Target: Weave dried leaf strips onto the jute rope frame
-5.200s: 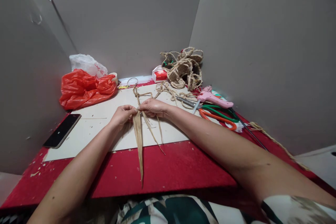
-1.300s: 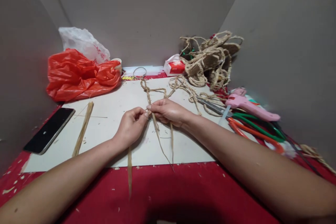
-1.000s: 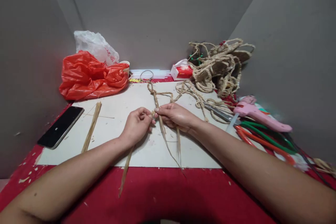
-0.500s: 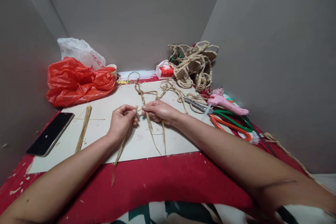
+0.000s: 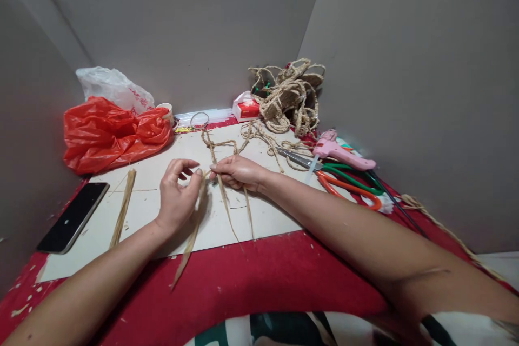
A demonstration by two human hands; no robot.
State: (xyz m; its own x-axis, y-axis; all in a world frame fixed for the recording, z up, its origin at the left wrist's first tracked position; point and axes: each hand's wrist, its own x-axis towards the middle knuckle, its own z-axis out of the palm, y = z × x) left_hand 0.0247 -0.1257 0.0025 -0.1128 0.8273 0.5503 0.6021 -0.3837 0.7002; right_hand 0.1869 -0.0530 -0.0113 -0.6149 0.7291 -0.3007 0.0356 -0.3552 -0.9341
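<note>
My right hand [image 5: 237, 172] pinches the end of a dried straw-coloured leaf strip [image 5: 190, 246] between thumb and fingertips. The strip droops past my left thumb toward the red cloth. My left hand [image 5: 180, 186] is beside it with thumb and fingers spread, holding nothing. Under and beyond my right hand lies a twisted fibre cord [image 5: 207, 140], whose flat loose tails [image 5: 227, 213] come out toward me. The right palm and the place where strip and cord meet are hidden by my fingers. A bundle of similar strips [image 5: 124, 208] rests left of my left hand.
A white board [image 5: 275, 221] covers part of the red cloth [image 5: 243, 275]. At left are a phone [image 5: 73, 219] and a red plastic bag [image 5: 115, 135]. Coiled rope [image 5: 290, 97], a pink glue gun [image 5: 343, 152] and scissors [image 5: 300, 159] with green and orange handles stand at right.
My left fingers have opened and drawn back left from the strip's end. My right hand keeps its pinch on the strip. The whole view has shifted slightly.
</note>
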